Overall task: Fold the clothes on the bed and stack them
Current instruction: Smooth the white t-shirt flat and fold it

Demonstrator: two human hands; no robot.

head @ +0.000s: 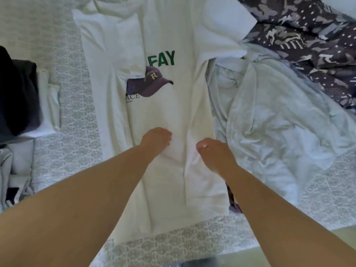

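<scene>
A white T-shirt with green letters and a purple cap print lies flat on the bed, collar away from me. Its left side and sleeve are folded in over the print. My left hand rests on the lower middle of the shirt, fingertips pressing down on the cloth. My right hand sits just to the right of it on the same shirt, fingers curled and pinching the fabric, with a crease running down from it.
A folded stack with a black garment on top sits at the left edge, and more folded pale clothes lie below it. A crumpled pale blue garment and a dark patterned fabric lie to the right. The bed's near edge runs below the hem.
</scene>
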